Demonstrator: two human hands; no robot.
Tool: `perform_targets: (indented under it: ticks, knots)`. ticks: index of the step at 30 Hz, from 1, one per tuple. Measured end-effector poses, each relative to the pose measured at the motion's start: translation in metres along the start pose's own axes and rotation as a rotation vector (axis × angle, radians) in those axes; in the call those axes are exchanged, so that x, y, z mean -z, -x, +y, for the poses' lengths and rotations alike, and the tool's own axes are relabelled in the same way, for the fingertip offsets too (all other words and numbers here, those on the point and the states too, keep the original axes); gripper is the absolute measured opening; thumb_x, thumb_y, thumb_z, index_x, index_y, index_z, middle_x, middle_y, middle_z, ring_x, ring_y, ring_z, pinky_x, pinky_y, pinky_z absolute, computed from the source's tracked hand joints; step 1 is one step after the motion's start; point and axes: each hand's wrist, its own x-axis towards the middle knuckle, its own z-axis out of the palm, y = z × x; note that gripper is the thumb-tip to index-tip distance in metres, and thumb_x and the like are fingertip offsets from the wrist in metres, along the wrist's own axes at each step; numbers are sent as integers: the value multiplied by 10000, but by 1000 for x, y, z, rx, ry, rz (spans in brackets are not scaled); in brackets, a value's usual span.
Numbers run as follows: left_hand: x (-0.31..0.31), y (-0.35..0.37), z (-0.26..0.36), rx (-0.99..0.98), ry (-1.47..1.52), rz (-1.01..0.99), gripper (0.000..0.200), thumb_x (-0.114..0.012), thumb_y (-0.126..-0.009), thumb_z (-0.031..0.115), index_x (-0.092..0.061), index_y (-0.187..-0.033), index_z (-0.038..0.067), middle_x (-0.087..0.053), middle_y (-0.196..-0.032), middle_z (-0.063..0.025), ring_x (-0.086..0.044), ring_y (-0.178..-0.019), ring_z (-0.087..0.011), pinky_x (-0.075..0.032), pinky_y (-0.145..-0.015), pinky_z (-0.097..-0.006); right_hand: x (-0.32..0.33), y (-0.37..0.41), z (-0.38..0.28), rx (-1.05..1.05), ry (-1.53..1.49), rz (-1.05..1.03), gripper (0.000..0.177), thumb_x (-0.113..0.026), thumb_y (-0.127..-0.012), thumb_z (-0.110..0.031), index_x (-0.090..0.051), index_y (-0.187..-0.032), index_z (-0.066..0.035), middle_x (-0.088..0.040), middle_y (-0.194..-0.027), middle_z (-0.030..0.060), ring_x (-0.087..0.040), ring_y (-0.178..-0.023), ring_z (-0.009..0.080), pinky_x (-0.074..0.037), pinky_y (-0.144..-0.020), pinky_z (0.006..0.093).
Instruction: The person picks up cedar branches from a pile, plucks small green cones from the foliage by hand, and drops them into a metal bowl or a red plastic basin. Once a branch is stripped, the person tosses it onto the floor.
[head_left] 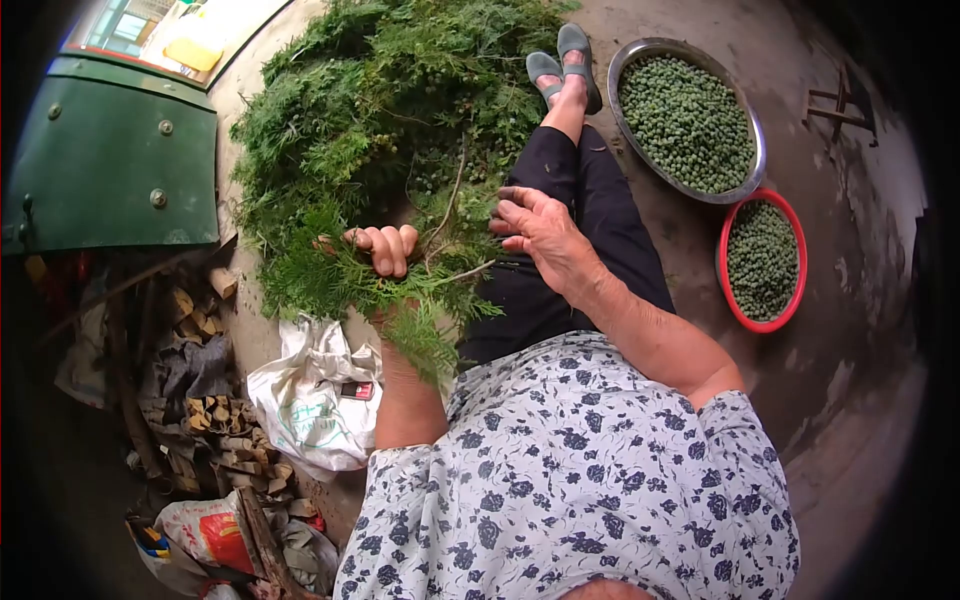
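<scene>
My left hand is closed around a leafy evergreen branch, its fingers wrapped over the stem. Flat green sprays spread over my left forearm, and a bare brown twig rises from the branch between my hands. My right hand is just right of the branch, above my dark trousers. Its fingers are bent and a little apart, with nothing visible in them. Beyond both hands lies a large heap of cut evergreen branches, some bearing small green cones.
To the right stand a metal basin and a red basin, both full of small green cones. A small wooden stool is farther right. On the left are a white sack, stacked firewood and a green metal panel.
</scene>
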Motion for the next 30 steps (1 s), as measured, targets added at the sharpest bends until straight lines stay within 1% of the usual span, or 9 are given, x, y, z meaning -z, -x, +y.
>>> perform_targets:
  ticks: [2, 6, 10, 13, 17, 19, 23, 26, 30]
  knots:
    - [-13, 2, -5, -54, -121, -22, 311, -704, -747, 191, -505, -950, 65, -446, -652, 34, -417, -575, -88, -290, -620, -240, 0, -6, 0, -52, 38, -21, 485, -609, -848, -194, -396, -1229, 17, -538, -1011, 55, -559, -860, 115, -436, -672, 233]
    - [-26, 5, -2, 31, -39, 60, 352, -739, -711, 197, -504, -944, 77, -441, -652, 41, -408, -572, -78, -287, -625, -236, 0, -15, 10, -151, -33, -122, 499, -656, -807, -243, -460, -1191, 7, -555, -923, 25, -497, -787, 90, -372, -640, 226]
    - [-27, 7, -3, -8, -75, 53, 373, -745, -700, 228, -502, -939, 76, -440, -658, 46, -404, -571, -81, -287, -630, -237, 6, -17, 14, -230, -62, -196, 407, -666, -799, -241, -527, -1107, -15, -556, -882, -8, -469, -748, 79, -364, -646, 227]
    - [-27, 3, -1, -17, -104, 21, 241, -522, -882, 281, -524, -900, 41, -468, -617, 5, -432, -549, -106, -309, -614, -244, 8, -5, 10, -143, -35, -95, 312, -663, -801, -241, -564, -1017, -39, -562, -861, -29, -475, -779, 65, -364, -641, 230]
    - [-20, 14, -4, -26, -468, 0, 227, -571, -844, 238, -502, -957, 53, -479, -672, 2, -436, -568, -108, -324, -577, -244, 4, 13, -10, -47, -172, -55, 204, -627, -833, -196, -570, -967, -53, -588, -855, -24, -526, -767, 50, -378, -589, 204]
    - [-11, 24, -2, 91, -298, 434, 196, -577, -856, 182, -524, -974, 35, -531, -709, 0, -497, -618, -89, -373, -509, -227, 5, 13, -14, -5, -260, -112, 164, -603, -853, -169, -569, -957, -46, -605, -851, -4, -566, -715, 60, -404, -561, 179]
    - [-39, 12, 2, 415, -1033, 323, 201, -595, -854, 188, -605, -811, -8, -553, -664, 27, -477, -626, -36, -386, -556, -187, 3, 12, -17, 69, -172, -109, 184, -612, -849, -182, -572, -950, -34, -602, -843, -5, -556, -698, 47, -404, -558, 171]
    - [-53, 10, -2, 485, -1318, 41, 276, -720, -736, 183, -611, -902, -8, -585, -768, -2, -469, -619, -48, -390, -557, -203, -3, 12, -18, 88, -171, -149, 196, -618, -844, -165, -571, -971, -25, -602, -828, -6, -542, -683, 35, -409, -555, 175]
    - [-47, 18, -18, 518, -1209, 112, 318, -693, -757, 117, -601, -1034, -9, -616, -854, -11, -498, -685, -49, -422, -611, -206, -5, 14, -23, 87, -76, -190, 174, -624, -835, -135, -593, -950, -9, -594, -819, -3, -519, -679, 32, -415, -575, 182]
